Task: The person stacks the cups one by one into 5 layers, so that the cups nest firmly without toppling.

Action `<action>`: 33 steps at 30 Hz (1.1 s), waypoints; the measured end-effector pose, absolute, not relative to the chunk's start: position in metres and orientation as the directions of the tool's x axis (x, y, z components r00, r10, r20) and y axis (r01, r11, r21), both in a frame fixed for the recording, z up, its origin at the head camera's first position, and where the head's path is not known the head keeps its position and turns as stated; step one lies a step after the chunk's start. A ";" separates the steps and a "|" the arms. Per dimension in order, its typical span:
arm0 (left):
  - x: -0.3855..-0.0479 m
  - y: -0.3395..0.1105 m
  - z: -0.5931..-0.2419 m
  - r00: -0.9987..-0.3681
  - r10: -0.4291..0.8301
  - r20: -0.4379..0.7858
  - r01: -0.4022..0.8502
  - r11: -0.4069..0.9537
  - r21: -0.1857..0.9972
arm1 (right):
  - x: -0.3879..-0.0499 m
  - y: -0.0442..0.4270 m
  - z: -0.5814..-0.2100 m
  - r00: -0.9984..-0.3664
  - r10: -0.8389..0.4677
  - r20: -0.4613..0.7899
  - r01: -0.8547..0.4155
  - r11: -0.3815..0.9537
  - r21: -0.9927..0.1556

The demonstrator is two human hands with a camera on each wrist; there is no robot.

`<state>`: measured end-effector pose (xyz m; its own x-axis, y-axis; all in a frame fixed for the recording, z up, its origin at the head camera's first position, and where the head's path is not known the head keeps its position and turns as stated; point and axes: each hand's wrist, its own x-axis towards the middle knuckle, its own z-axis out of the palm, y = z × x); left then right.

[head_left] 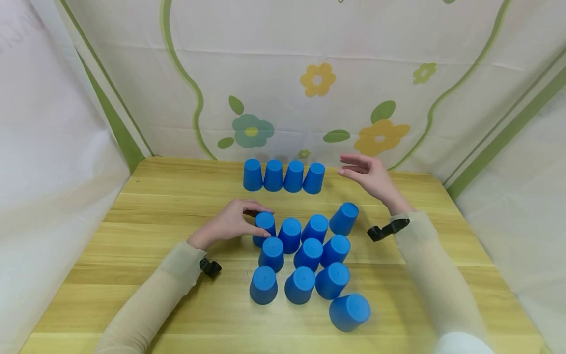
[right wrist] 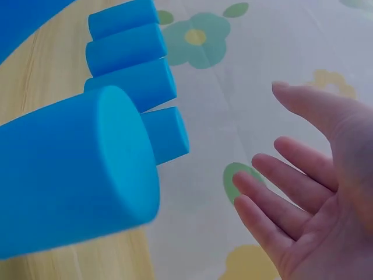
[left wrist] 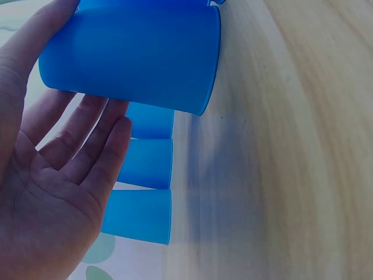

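Note:
Blue plastic cups stand upside down on the wooden table. At the left end of the middle group, my left hand (head_left: 227,223) grips one blue cup (head_left: 265,221), thumb on the near side and fingers behind it. In the left wrist view that cup (left wrist: 131,55) lies between thumb and fingers. My right hand (head_left: 373,179) hovers, holding nothing, to the right of a back row of cups (head_left: 273,177). Its fingers and thumb are spread apart in the right wrist view. Closest below it is a tilted-looking cup (head_left: 344,219).
More blue cups (head_left: 300,285) stand in loose rows toward the front, one cup (head_left: 349,312) nearest the front right. A flowered white curtain (head_left: 274,59) hangs behind the table (head_left: 146,216). Black wrist cameras (head_left: 210,268) sit on both sleeves.

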<state>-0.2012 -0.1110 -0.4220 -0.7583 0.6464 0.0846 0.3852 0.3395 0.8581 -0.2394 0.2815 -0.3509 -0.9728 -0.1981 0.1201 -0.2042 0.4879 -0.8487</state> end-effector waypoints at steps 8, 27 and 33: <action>-0.201 -0.111 -0.422 -0.769 0.633 0.089 0.379 0.339 0.861 | -0.213 0.296 -0.349 -0.970 -0.226 0.084 -0.195 0.532 -0.824; -0.201 -0.111 -0.421 -0.794 0.603 0.070 0.350 0.362 0.864 | -0.168 0.311 -0.398 -0.964 -0.264 -0.014 -0.133 0.532 -0.836; -0.199 -0.111 -0.421 -0.796 0.603 0.061 0.343 0.365 0.865 | -0.163 0.312 -0.409 -0.974 -0.226 0.003 -0.118 0.498 -0.859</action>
<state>-0.1993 -0.1108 -0.4210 -0.7957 0.6026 0.0613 0.3434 0.3655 0.8652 -0.1633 0.3121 -0.4093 -0.9742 -0.2255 0.0026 -0.1175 0.4976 -0.8594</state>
